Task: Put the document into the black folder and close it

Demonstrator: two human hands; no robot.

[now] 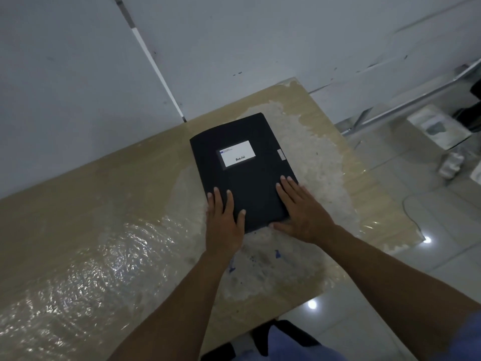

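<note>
Document not visible; black folder (242,168) lies shut and flat on the counter (104,204), so its contents cannot be told. White label (237,153) on cover, print too small to read; small tab at the folder's right edge, blurred. Counter skinned in wrinkled clear film, glare in patches. Left hand (225,220) flat, fingers spread, pressing the near-left corner; no closed grip. Right hand (299,207) likewise flat on the near-right corner, thumb along the near edge. Both palms open, holding nothing. Pale box on floor at right, indistinct
</note>
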